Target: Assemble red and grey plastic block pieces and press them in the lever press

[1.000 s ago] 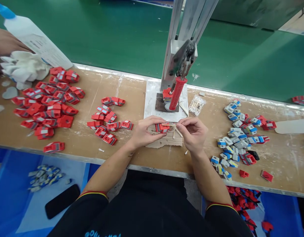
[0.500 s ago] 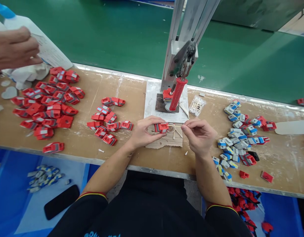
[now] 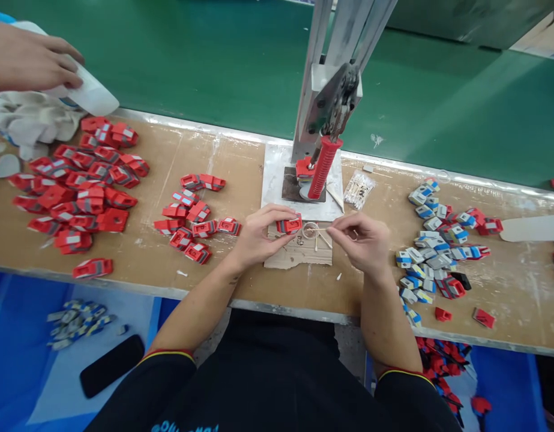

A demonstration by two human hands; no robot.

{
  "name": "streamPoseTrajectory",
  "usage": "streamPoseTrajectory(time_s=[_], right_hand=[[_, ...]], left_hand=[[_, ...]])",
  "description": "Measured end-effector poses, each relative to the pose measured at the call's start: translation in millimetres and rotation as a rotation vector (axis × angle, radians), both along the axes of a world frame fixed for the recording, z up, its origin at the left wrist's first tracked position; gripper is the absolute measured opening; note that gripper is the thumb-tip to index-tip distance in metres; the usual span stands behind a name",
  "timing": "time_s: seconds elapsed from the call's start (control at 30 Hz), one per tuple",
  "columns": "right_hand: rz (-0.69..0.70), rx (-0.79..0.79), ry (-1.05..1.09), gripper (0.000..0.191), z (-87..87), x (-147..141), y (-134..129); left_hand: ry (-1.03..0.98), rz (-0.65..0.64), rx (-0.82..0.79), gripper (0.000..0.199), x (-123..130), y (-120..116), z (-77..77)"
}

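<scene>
My left hand (image 3: 264, 236) pinches a small red-and-grey plastic part (image 3: 289, 224) between thumb and fingers, its hollowed face turned up. Between the fingertips of my right hand (image 3: 363, 240) is a thin cotton swab (image 3: 320, 229), its tip at a small round dish (image 3: 310, 230). The dish sits on a torn piece of cardboard (image 3: 299, 258), and another swab lies beside it. Behind my hands stands a toggle press with a red handle (image 3: 322, 168); a red part (image 3: 304, 167) is under it on a dark block.
Red parts (image 3: 90, 198) are heaped at the left, with a smaller group (image 3: 198, 229) nearer me. Grey-blue parts (image 3: 432, 252) lie at the right. A bag of swabs (image 3: 359, 189) is beside the press. Another person's hand (image 3: 33, 59) holds a white bottle (image 3: 94, 93) at upper left.
The swab tip has moved from the red part to the round dish, and my left hand has drawn the part slightly left. The other person's hand and the bottle have shifted.
</scene>
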State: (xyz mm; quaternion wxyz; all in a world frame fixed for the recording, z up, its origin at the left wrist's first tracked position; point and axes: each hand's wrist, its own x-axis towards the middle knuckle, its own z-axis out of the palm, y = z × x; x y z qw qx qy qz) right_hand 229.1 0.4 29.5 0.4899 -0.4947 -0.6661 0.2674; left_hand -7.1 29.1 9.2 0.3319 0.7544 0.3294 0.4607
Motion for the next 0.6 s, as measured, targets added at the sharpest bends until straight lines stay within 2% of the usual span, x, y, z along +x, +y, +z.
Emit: streamPoseTrajectory(time_s=[0.07,0.13,0.33,0.6], right_hand=[[-0.07,0.056,0.18,0.025,5.9,-4.7,-3.6],[-0.08,0.071,0.274,0.029,8.4,-11.8,-5.7],[0.005,0.033,0.301,0.027,3.7,-25.1,-5.2],[0.015,0.025,0.262,0.022,2.0,-22.1,-4.8]], left_hand=[[0.019,-0.011,0.015,0.02,0.9,-0.8,0.6],[0.029,-0.019,0.027,0.02,1.8,-1.7,0.1],[0.049,-0.016,0.042,0.02,2.8,-3.4,-1.4],[0.04,-0.012,0.059,0.022,2.2,-2.8,-1.8]])
